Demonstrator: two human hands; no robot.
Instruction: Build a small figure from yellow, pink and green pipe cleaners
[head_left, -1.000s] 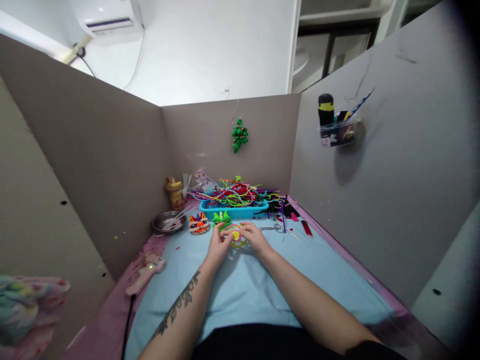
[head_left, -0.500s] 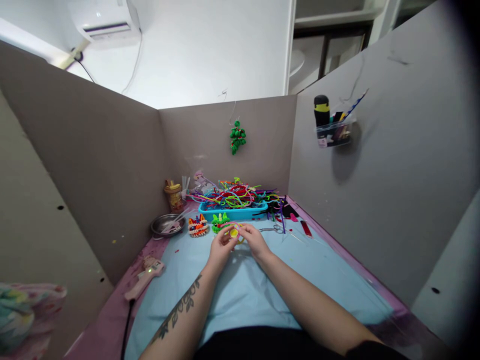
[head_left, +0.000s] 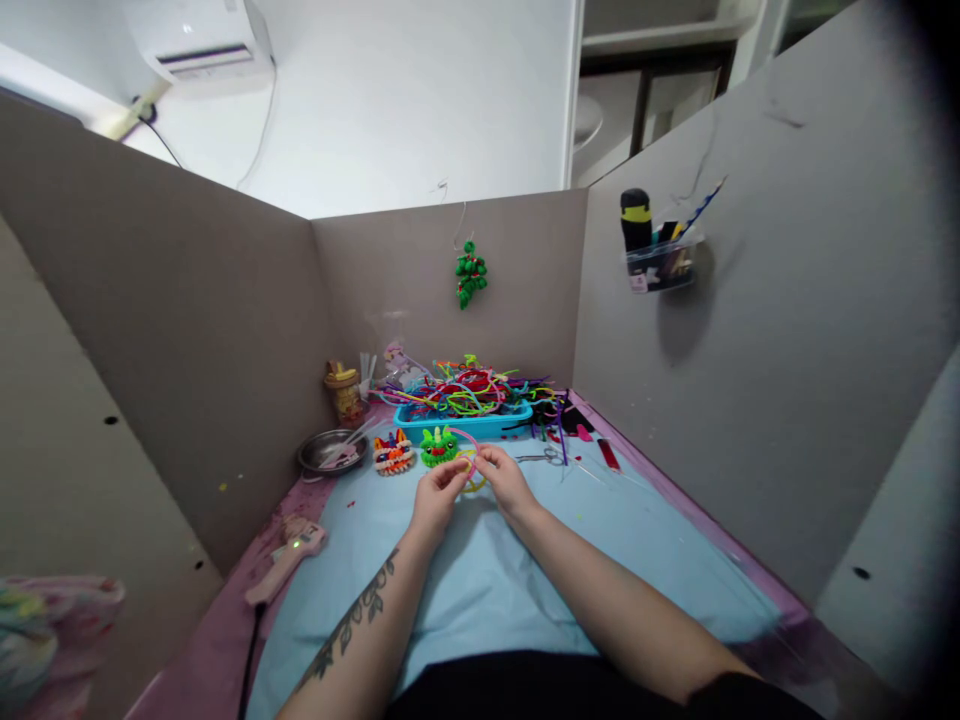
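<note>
Yellow and pink strands make up the small piece [head_left: 474, 485] held in both hands, just above the blue-covered surface [head_left: 525, 610] and in front of a green animal-like figure [head_left: 439, 448]. The left hand [head_left: 437, 492] has its thumb and fingers pinched together on the piece's near left side; the right hand [head_left: 506, 480] pinches it from the other side, fingertips close to the left ones. A pink strand [head_left: 466, 435] arches up from between the fingers, passing in front of the blue tray [head_left: 420, 428]. Exactly which strand each fingertip presses is too small to tell. Beside the green figure, to its left, sits an orange and white one [head_left: 394, 454], and further left a metal bowl [head_left: 309, 462] with pale sticks in it. Heaped fuzzy stems [head_left: 476, 388] in many colours fill the tray and spill over its right end. Scissors [head_left: 553, 456] lie right of the hands, and a pink glue gun [head_left: 285, 567] with a lit green light rests near the left edge
</note>
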